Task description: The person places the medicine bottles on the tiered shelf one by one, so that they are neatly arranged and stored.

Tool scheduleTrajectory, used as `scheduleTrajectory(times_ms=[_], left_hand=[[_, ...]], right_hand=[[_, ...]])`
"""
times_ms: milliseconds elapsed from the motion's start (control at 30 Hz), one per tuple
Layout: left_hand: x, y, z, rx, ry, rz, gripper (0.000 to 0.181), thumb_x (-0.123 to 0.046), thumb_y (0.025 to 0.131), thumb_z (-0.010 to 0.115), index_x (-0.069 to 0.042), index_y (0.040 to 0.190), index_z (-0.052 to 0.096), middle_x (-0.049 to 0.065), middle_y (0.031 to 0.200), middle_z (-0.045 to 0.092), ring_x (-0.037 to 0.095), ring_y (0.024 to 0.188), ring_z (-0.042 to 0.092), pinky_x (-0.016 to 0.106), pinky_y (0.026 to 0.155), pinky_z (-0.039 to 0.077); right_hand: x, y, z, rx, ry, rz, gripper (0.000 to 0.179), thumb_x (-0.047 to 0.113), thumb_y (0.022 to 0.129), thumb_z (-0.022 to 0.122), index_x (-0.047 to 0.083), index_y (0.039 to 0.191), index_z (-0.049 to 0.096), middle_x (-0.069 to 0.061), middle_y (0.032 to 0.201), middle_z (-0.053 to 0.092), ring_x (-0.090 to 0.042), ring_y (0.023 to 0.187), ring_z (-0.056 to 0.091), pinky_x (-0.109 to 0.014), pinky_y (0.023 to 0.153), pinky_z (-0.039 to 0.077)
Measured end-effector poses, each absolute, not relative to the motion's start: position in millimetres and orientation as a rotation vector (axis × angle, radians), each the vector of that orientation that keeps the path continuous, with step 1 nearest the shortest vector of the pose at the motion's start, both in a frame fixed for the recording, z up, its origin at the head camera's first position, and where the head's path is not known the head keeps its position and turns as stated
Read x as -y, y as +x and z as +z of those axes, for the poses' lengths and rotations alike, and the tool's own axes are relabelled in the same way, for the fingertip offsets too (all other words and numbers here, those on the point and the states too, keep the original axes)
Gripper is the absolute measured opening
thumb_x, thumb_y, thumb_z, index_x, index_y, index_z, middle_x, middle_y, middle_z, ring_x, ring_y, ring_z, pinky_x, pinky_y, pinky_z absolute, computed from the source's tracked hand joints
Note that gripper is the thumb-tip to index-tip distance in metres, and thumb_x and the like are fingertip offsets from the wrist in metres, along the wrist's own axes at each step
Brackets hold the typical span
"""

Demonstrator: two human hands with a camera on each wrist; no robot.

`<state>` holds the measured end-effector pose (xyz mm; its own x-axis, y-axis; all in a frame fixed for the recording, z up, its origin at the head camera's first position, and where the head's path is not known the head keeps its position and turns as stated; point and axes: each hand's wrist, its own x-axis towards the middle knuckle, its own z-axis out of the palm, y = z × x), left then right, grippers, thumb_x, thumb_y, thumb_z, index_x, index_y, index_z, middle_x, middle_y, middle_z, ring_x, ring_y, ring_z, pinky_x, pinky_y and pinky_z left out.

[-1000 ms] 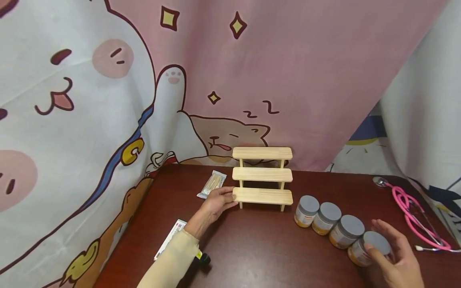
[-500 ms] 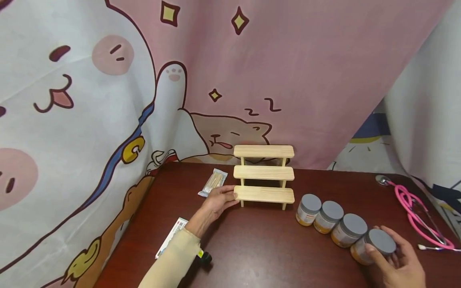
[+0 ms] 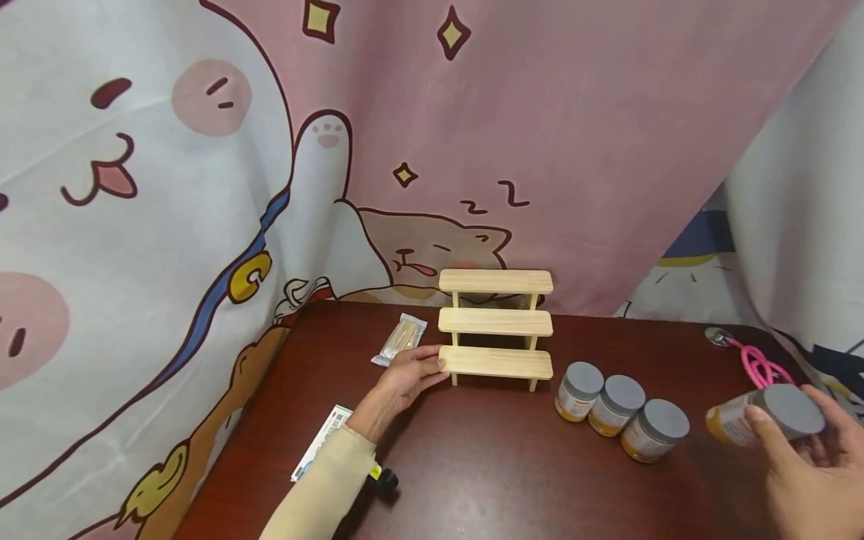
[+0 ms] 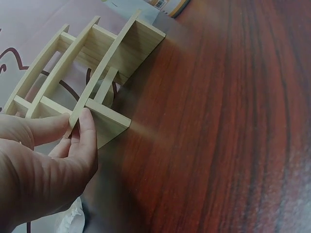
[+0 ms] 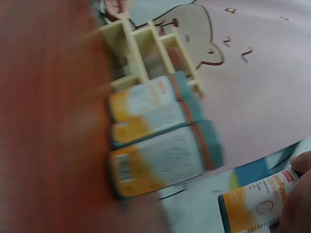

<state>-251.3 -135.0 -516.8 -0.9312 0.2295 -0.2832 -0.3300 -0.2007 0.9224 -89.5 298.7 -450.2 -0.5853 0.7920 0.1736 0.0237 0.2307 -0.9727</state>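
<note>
In the head view my left hand (image 3: 408,375) pinches the left end of the lowest board of a three-tier wooden display stand (image 3: 496,361). The left wrist view shows thumb and fingers on that board's edge. My right hand (image 3: 820,465) grips a grey-lidded jar (image 3: 786,411) near its lid, tilted and raised off the table at the far right. Its white and orange label (image 5: 257,201) is readable in part in the right wrist view. Three similar jars (image 3: 653,429) stand in a slanting row to the right of the stand.
A packet of cotton swabs (image 3: 403,339) lies left of the stand. Nearer me are a white box (image 3: 320,442) and a black-capped item (image 3: 386,481), both partly behind the left sleeve. A pink stethoscope (image 3: 756,364) lies at the right. A printed curtain (image 3: 574,150) hangs behind the table.
My right hand has lifted the end jar out of the row and carried it to the right, tilting it. My left hand stays on the stand.
</note>
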Motion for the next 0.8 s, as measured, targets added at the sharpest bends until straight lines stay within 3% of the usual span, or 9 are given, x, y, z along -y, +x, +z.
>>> scheduleTrajectory(times_ms=[167, 333, 567, 667, 800], left_hand=[[137, -253, -520, -1.688, -0.094, 2.185, 0.048, 0.009, 0.101, 0.059, 0.012, 0.147, 0.049, 0.025, 0.131, 0.066, 0.019, 0.104, 0.071, 0.032, 0.099, 0.064], [137, -254, -520, -1.681, -0.095, 2.179, 0.048, 0.008, 0.101, 0.059, 0.011, 0.148, 0.049, 0.022, 0.128, 0.066, 0.018, 0.103, 0.071, 0.032, 0.099, 0.064], [135, -256, -520, -1.666, -0.096, 2.182, 0.049, 0.008, 0.101, 0.059, 0.01, 0.148, 0.05, 0.018, 0.124, 0.067, 0.018, 0.103, 0.071, 0.032, 0.099, 0.064], [136, -256, -521, -1.656, -0.091, 2.184, 0.05, 0.009, 0.101, 0.059, 0.01, 0.149, 0.049, 0.018, 0.124, 0.067, 0.018, 0.103, 0.071, 0.032, 0.099, 0.064], [140, -257, -524, -1.64, -0.085, 2.181, 0.05, 0.009, 0.1, 0.059, 0.01, 0.15, 0.048, 0.017, 0.124, 0.067, 0.018, 0.104, 0.071, 0.032, 0.1, 0.064]], right_hand=[[-299, -108, -414, 1.721, -0.589, 1.579, 0.06, -0.002, 0.095, 0.074, 0.022, 0.147, 0.06, 0.014, 0.133, 0.062, -0.005, 0.125, 0.059, 0.003, 0.088, 0.047], [-282, -130, -384, 1.853, -0.439, 1.458, 0.059, -0.003, 0.091, 0.079, 0.017, 0.145, 0.064, 0.012, 0.128, 0.068, -0.002, 0.114, 0.064, 0.002, 0.09, 0.05], [-251, -174, -367, 1.816, -0.101, 1.666, 0.059, -0.007, 0.085, 0.082, 0.009, 0.14, 0.068, 0.004, 0.118, 0.075, -0.005, 0.095, 0.069, -0.004, 0.079, 0.056], [-235, -198, -368, 1.841, 0.047, 1.682, 0.056, -0.005, 0.087, 0.082, 0.009, 0.14, 0.067, 0.006, 0.108, 0.076, -0.002, 0.086, 0.067, -0.005, 0.073, 0.055], [-211, -228, -371, 1.965, 0.199, 1.59, 0.053, 0.003, 0.092, 0.08, 0.011, 0.142, 0.065, 0.015, 0.107, 0.075, 0.005, 0.09, 0.067, -0.006, 0.078, 0.055]])
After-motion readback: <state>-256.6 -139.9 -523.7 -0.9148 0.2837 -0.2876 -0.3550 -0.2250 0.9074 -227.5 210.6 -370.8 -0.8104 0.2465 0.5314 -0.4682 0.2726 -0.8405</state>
